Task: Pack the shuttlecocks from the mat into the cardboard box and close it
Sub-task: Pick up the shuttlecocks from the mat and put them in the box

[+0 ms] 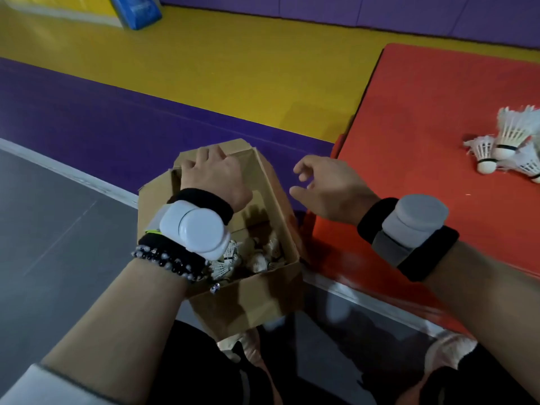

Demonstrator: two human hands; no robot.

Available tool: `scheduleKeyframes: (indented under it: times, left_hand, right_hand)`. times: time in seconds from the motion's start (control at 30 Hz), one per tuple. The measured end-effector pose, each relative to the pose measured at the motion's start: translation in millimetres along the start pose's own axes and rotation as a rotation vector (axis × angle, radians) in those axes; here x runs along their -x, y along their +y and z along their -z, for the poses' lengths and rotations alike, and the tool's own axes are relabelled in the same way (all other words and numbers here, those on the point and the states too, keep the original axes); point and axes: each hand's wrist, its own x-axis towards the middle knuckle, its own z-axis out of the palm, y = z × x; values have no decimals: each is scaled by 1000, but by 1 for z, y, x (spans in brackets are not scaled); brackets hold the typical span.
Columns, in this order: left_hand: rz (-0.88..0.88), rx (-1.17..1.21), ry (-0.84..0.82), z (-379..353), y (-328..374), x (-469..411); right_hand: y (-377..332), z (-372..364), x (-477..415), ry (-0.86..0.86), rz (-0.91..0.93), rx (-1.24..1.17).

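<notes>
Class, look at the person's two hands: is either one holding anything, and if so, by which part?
The left hand grips the cardboard box by its far flap. The right hand holds nothing, fingers loosely open.

One cardboard box (251,299); one red mat (409,112); at least four loose shuttlecocks (510,135) on it; several more, uncountable, inside the box.
</notes>
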Motion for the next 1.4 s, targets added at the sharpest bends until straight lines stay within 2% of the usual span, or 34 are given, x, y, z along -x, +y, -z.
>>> scheduleKeyframes:
  times: [0.13, 0.27, 0.53, 0.83, 0.93, 1.1, 1.23, 1.4]
  left_hand:
    - [-51, 9, 60, 1, 22, 1]
    - [-104, 36, 109, 1, 45, 3]
    - [-299, 252, 102, 10, 124, 10]
    - [-473, 421, 195, 5, 202, 15]
    - [-519, 462, 212, 1, 215, 19]
    - [-560, 498, 230, -4, 224, 19]
    - [-555, 513, 240, -3, 229, 14]
    - [-581, 526, 262, -8, 227, 10]
  right_hand:
    - [17, 14, 7, -25, 4, 152]
    - [38, 29, 17, 24, -32, 217]
    - [98, 80, 55, 145, -224, 334]
    - [174, 134, 94, 182, -448, 344]
    - [193, 148, 102, 269, -455, 332]
    - [204, 148, 96, 436, -341, 332]
    - [210, 159, 77, 445, -360, 329]
    - [214, 168, 60, 363, -429, 290]
